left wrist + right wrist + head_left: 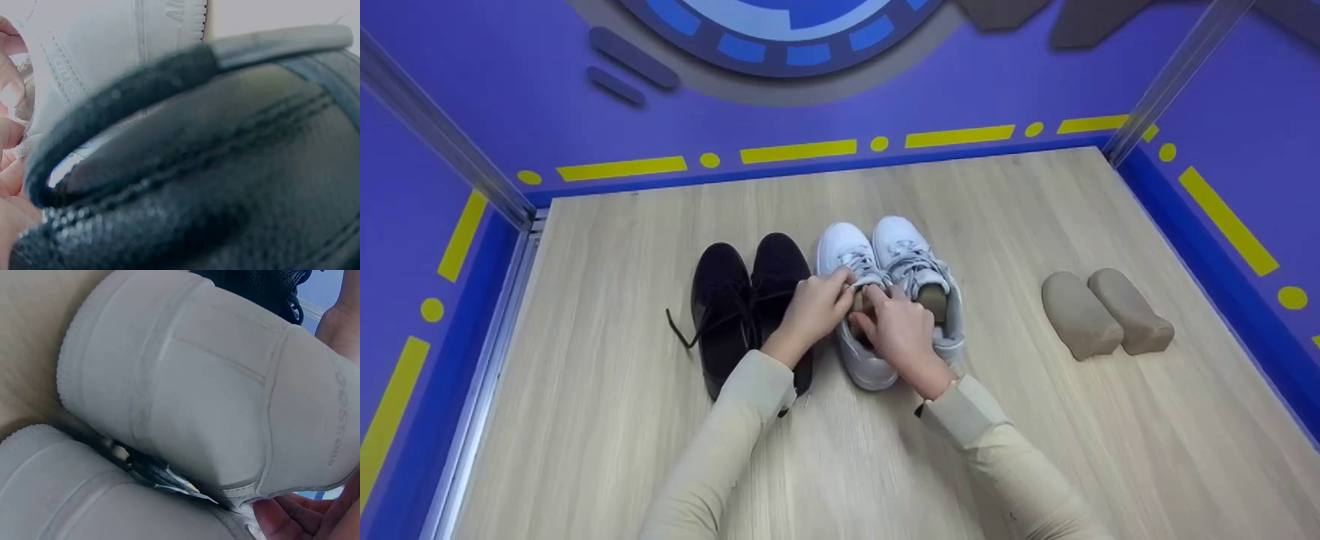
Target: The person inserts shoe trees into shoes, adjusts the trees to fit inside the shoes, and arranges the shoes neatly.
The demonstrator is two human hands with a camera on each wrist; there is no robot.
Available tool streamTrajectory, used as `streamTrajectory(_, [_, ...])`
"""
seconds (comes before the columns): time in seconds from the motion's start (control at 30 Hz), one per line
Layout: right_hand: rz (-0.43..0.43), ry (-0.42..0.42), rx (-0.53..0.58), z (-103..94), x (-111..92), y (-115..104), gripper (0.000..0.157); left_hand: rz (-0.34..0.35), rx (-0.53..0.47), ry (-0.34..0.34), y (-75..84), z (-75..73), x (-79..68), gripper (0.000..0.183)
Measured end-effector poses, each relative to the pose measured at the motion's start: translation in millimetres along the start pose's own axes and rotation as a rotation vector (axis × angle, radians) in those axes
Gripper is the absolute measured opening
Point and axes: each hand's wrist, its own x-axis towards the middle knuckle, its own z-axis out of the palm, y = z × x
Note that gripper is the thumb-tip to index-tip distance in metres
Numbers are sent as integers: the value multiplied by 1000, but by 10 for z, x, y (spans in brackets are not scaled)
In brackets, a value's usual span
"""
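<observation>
we see the left hand (816, 306) pinching the left white shoe (874, 371) near its tongue, probably steadying the mouth while the right hand (901, 328) reaches inside against a tan insert (861, 304); whether that second grip pinches or merely presses, we cannot tell. black shoes (721, 281) crowd the left, the right white shoe (896, 231) the right; beyond, we have open table (997, 225) before two loose inserts (1081, 315).

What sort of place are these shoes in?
Probably a small purpose-built booth rather than a home: printed purple panels enclose the wood-grain surface on three sides, with metal posts at two corners.
</observation>
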Motion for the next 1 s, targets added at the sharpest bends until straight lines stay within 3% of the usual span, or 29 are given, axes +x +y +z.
streamTrajectory(0.4, [-23, -73, -25, 9, 32, -43, 38, -22, 5, -17, 9, -1, -4, 11])
streamTrajectory(0.67, [-24, -89, 46, 55, 39, -31, 26, -3, 1, -4, 19, 9, -4, 11])
streamTrajectory(1.0, [-30, -108, 52, 63, 72, -30, 26, -16, -5, 5, 8, 19, -9, 11])
